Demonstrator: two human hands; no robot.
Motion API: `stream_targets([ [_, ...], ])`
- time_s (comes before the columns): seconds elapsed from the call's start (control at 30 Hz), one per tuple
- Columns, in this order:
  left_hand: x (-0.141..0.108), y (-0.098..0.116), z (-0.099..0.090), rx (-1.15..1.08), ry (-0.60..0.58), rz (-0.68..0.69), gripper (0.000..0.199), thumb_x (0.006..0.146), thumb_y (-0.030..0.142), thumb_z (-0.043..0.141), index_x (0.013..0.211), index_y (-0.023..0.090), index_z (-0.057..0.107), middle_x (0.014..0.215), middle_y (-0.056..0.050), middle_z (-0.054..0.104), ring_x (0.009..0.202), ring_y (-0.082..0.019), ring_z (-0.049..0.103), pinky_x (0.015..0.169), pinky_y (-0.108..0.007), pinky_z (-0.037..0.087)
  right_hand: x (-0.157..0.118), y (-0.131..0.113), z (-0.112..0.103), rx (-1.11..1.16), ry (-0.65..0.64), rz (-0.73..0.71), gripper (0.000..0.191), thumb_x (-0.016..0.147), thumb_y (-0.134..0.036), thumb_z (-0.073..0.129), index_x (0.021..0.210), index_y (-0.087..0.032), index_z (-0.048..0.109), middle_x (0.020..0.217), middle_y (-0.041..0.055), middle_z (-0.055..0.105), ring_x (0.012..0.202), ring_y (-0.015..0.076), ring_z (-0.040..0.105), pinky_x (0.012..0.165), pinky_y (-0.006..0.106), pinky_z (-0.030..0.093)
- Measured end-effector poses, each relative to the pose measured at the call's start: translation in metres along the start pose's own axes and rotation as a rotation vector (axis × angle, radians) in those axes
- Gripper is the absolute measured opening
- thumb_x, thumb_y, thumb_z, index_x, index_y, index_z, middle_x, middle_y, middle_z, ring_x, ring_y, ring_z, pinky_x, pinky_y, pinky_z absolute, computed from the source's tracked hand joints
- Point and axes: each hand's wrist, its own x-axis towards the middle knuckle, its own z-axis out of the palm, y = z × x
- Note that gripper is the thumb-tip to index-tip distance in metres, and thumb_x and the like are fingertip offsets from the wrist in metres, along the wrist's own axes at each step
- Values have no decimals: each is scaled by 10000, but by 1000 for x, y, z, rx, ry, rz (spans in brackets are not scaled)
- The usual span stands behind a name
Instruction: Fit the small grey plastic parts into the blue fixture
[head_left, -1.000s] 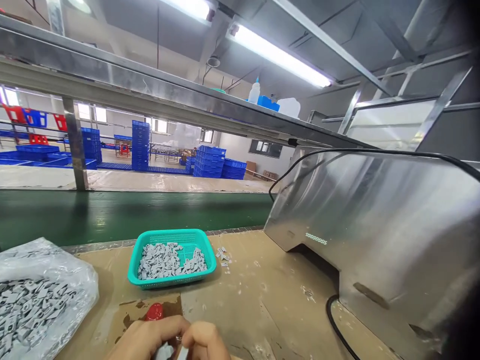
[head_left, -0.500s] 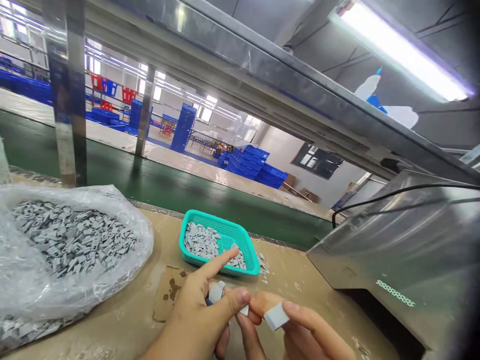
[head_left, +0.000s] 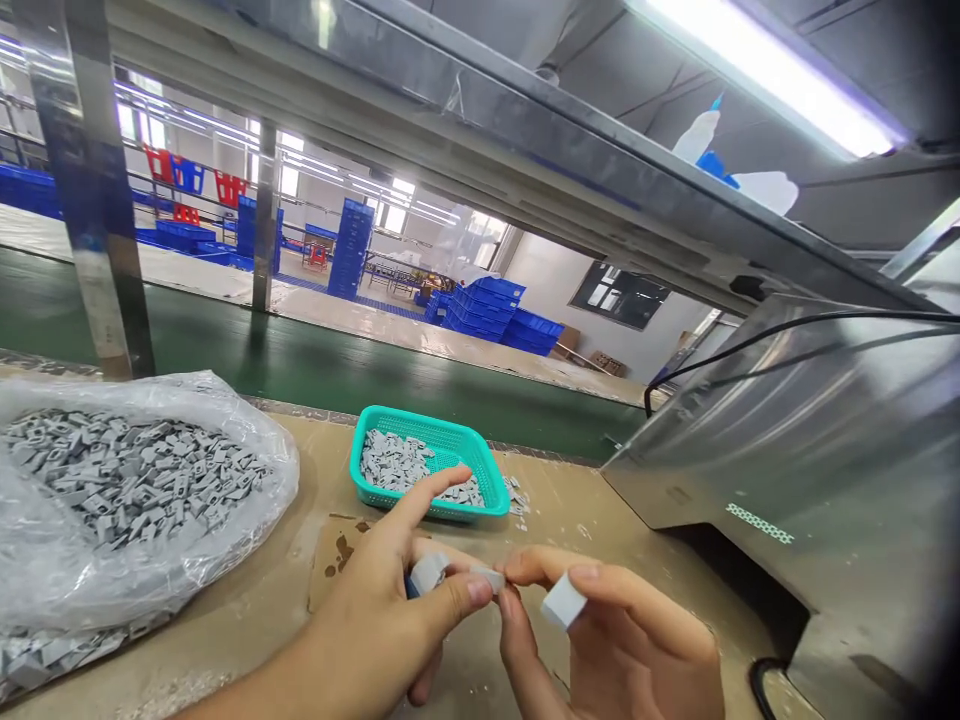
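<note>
Both hands meet low in the near middle of the view, just above the tan surface (head_left: 247, 610). The left hand (head_left: 390, 620) comes in from the near left with its forefinger stretched out toward the far side, and its thumb presses a small grey part (head_left: 427, 573) against the curled fingers, so it is closed around that piece. The right hand (head_left: 622, 640) sits just to its right, its fingers bent and narrow, pinching a pale grey block (head_left: 562, 603) between thumb and forefinger; another small grey piece (head_left: 491, 577) lies right where the fingertips of the two hands touch, and which hand bears it cannot be told. Beyond the left forefinger stands a teal basket (head_left: 480, 470) of open mesh, partly filled with a heap of grey parts (head_left: 394, 462) on its left side, and a few loose grey parts (head_left: 517, 495) lie on the surface just beside its right edge. At the left, well apart from the hands, a clear plastic bag (head_left: 150, 560) slumps on the surface, bulging with many more of the same grey parts. A brown stained patch (head_left: 341, 545) marks the surface between the bag and the hands. Behind the surface runs a green conveyor belt (head_left: 315, 365), and to the right rises a slanted metal hood (head_left: 810, 420) with a black cable (head_left: 765, 335) along its top edge.
</note>
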Motion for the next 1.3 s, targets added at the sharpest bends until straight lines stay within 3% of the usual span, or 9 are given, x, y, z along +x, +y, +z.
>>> stream_targets([
  [0.17, -1, 2, 3, 62, 22, -7, 491, 789, 264, 556, 1252, 306, 397, 747, 35, 619, 288, 6, 360, 319, -123, 260, -6, 5, -8, -83, -115, 22, 481, 710, 50, 589, 1102, -202, 469, 936, 36, 617, 798, 137, 619, 708, 229, 537],
  [0.3, 1, 0, 1, 178, 7, -36, 495, 803, 275, 543, 1268, 315, 378, 581, 88, 532, 304, -5, 373, 359, -123, 307, -8, 6, -10, -39, -171, 72, 512, 720, 53, 577, 1114, -227, 405, 932, 28, 596, 827, 144, 605, 730, 267, 528],
  [0.47, 11, -6, -12, 306, 15, -6, 489, 768, 315, 570, 1232, 327, 415, 917, 14, 601, 352, -17, 435, 383, -177, 374, 0, 19, -7, 1, -238, 118, 471, 732, -10, 591, 1055, -248, 344, 896, 10, 562, 827, 149, 587, 787, 330, 485],
  [0.57, 18, 3, -29, 395, 56, -33, 386, 754, 277, 575, 1134, 247, 518, 790, 5, 585, 432, -54, 472, 422, -186, 379, -4, 40, -7, 38, -237, 294, 437, 734, -92, 600, 1020, -257, 314, 822, -13, 569, 782, 152, 572, 779, 350, 461],
  [0.63, 21, 13, -42, 352, 107, -15, 318, 746, 184, 558, 1063, 206, 564, 670, 20, 538, 507, -71, 492, 480, -178, 381, -13, 57, -7, 61, -330, 469, 410, 740, -151, 585, 1004, -259, 290, 768, -25, 582, 755, 154, 562, 751, 346, 453],
  [0.73, 23, 26, -57, 164, 147, 68, 352, 691, 26, 506, 992, 186, 594, 697, 16, 548, 582, -70, 504, 533, -160, 371, -31, 75, -5, 48, -514, 620, 373, 746, -190, 546, 987, -250, 267, 763, -22, 593, 753, 152, 563, 755, 343, 438],
  [0.93, 25, 35, -72, 43, 100, 31, 314, 674, 14, 559, 944, 160, 619, 747, -21, 602, 613, -98, 553, 538, -161, 372, -42, 83, -1, -47, -620, 613, 333, 751, -191, 511, 973, -235, 267, 786, -7, 594, 773, 154, 560, 776, 338, 417],
  [1.13, 30, 31, -79, -52, 135, 77, 254, 681, 78, 650, 926, 141, 626, 783, -20, 594, 706, -123, 585, 688, -241, 455, -42, 81, 1, -123, -646, 587, 314, 748, -201, 509, 961, -229, 280, 788, -3, 588, 796, 170, 569, 790, 352, 404],
  [1.3, 36, 23, -78, -138, 167, -2, 194, 794, 84, 508, 973, 79, 583, 854, -79, 600, 729, -126, 581, 638, -217, 480, -42, 81, 1, -180, -643, 559, 319, 734, -210, 492, 971, -227, 279, 794, 7, 596, 805, 182, 584, 768, 351, 418],
])
